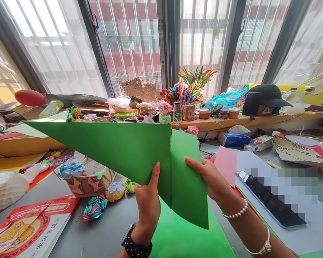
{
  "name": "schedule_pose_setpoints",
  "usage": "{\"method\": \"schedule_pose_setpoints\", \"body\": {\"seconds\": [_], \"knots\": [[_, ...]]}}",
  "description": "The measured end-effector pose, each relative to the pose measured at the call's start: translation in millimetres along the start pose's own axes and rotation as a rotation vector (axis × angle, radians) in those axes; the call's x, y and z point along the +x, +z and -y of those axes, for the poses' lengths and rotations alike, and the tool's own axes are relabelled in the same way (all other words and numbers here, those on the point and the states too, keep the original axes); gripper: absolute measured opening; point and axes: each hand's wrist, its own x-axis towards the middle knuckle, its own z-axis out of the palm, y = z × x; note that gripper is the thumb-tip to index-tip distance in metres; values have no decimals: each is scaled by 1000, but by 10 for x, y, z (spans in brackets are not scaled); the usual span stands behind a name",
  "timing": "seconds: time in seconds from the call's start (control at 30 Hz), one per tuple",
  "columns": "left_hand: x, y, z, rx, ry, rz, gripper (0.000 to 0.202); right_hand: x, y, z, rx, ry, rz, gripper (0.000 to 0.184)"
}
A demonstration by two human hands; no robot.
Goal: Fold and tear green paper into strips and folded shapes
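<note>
As my left hand [149, 201] and right hand [210, 176] pinch the angular green paper [118, 147] over the glossy green sheet [188, 238], I'm seemingly working its middle seam [171, 172]; next move likely needs both grips steady.

Two hands [148, 206], two bracelets [236, 215], one phone [269, 202], one cap [265, 96]; green paper [123, 143]: one piece or two, unclear.

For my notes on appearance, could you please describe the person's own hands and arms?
No gloves or sleeves show. The left hand has a watch and a black, white-dotted band at its wrist. The right hand has a silvery beaded bracelet and a pale, ornamented bangle farther up.
</note>
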Motion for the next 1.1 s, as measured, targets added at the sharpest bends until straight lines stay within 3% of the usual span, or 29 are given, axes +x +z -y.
{"method": "schedule_pose_setpoints", "body": {"seconds": [0.13,0.3,0.53,0.73,1.0,1.1], "knots": [[4,-7,-2,-19,-3,2,28,-13,-1,4,-48,-49,-14,23],[-17,-7,-28,-4,1,1,32,3,4,-40,20,14,5,21],[11,-15,-16,-38,20,10,36,10,9,-43,22,22,20,27],[37,-24,16,-38,35,8,28,5,9,-43,-63,-16,3,27],[17,-19,-38,6,44,-21,39,19,16,-120,6,27,35,26],[23,-13,-82,3,22,17,40,24,8,-119,-2,-9,34,28]]}}
